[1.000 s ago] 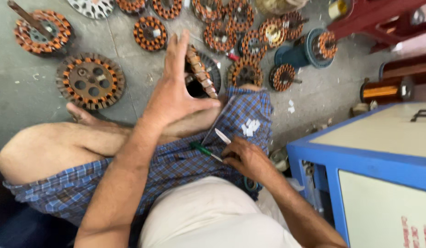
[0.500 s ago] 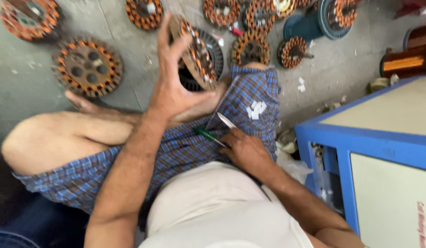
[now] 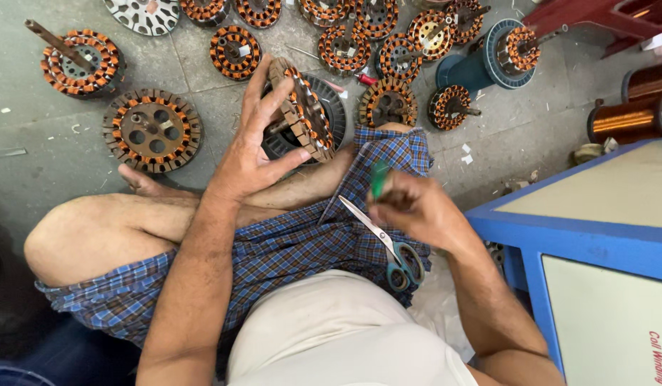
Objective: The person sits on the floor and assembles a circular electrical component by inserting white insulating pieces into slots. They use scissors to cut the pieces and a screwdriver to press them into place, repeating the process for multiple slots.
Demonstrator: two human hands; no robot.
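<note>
Copper-wound stator (image 3: 300, 109), a round disc, now tilted on edge above the knee, clamped in the left hand (image 3: 254, 146) with fingers spread over its rim; a second ago it lay flatter and lower in that grip. Right hand (image 3: 414, 207) has risen, closed around a green-handled tool (image 3: 379, 179), blurred. Scissors (image 3: 388, 243) rest on the checked cloth (image 3: 288, 250) below the stator, just beside the right hand, blades slightly apart. Judged: the winding face is being turned toward the tool. Beyond the stator, many similar wound stators (image 3: 153, 131) crowd the concrete floor (image 3: 45, 164); right of it, a teal wire spool (image 3: 488, 64) and a blue cabinet (image 3: 581, 243) hem the right elbow.
</note>
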